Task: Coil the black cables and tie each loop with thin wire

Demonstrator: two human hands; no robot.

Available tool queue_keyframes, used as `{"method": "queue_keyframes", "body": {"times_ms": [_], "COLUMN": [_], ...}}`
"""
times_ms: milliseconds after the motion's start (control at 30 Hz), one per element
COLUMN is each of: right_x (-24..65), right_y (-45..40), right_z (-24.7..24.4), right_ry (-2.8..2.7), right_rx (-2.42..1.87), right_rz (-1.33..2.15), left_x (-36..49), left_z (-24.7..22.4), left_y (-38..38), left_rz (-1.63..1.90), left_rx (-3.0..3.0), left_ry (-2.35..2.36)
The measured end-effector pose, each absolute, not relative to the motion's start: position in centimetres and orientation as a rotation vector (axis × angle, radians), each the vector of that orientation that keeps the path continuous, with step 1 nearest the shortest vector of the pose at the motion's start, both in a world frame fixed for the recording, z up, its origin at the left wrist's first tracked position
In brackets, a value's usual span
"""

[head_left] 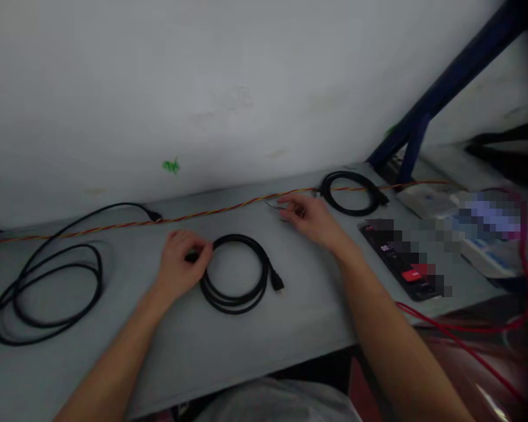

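My left hand [182, 258] is closed on the left side of a coiled black HDMI cable [264, 258], and a dark part of the cable shows between thumb and fingers. The coil lies flat on the grey table, with one plug [277, 281] pointing out at its right. Farther right and back, my right hand [305, 215] is held above the table, its fingers bent together. A thin dark twist tie [273, 206] sticks out from those fingertips. Behind my right hand rests a second coiled black cable [352, 212].
A loosely looped black cable [99, 275] covers the table's left part. A twisted red-yellow wire [220, 211] runs along the back. At right are a black-and-red package [400, 261], a plastic bag [488, 266], a red cord [457, 328] and a blue metal frame [449, 88].
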State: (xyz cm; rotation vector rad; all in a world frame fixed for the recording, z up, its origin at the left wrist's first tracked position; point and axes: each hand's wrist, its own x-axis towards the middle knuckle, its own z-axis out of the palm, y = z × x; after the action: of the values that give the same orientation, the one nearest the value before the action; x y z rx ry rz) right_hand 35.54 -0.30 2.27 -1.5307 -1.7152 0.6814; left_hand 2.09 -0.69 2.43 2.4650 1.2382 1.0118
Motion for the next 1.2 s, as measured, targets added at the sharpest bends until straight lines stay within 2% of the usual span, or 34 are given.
{"method": "queue_keyframes", "body": {"times_ms": [100, 500, 567, 733, 833, 1200], "right_x": [36.2, 36.9, 36.4, 34.1, 32.9, 32.3], "right_y": [0.0, -0.9, -1.1, -2.1, -2.7, -3.3], "right_z": [1.6, 2.2, 2.6, 3.6, 3.8, 4.0], "right_ry": [-1.798, -1.852, -1.888, -2.066, -2.136, -2.248], "right_rx": [-1.691, -1.984, -1.903, -1.515, -1.392, -1.405], "right_rz": [0.505, 0.278, 0.363, 0.880, 1.060, 1.105], "left_x": [1.7, 2.3, 2.3, 2.4, 2.6, 2.9], "left_z": [2.2, 2.0, 1.8, 1.6, 1.8, 1.6], "left_y": [-0.3, -0.8, -0.9, -1.3, -1.6, -1.8], "left_rz": [1.041, 0.943, 0.944, 0.925, 0.892, 0.686], "left_rx": [2.478, 2.613, 2.628, 2.642, 2.651, 2.693], "left_ry": [1.313, 1.286, 1.275, 1.183, 1.096, 0.998]}}
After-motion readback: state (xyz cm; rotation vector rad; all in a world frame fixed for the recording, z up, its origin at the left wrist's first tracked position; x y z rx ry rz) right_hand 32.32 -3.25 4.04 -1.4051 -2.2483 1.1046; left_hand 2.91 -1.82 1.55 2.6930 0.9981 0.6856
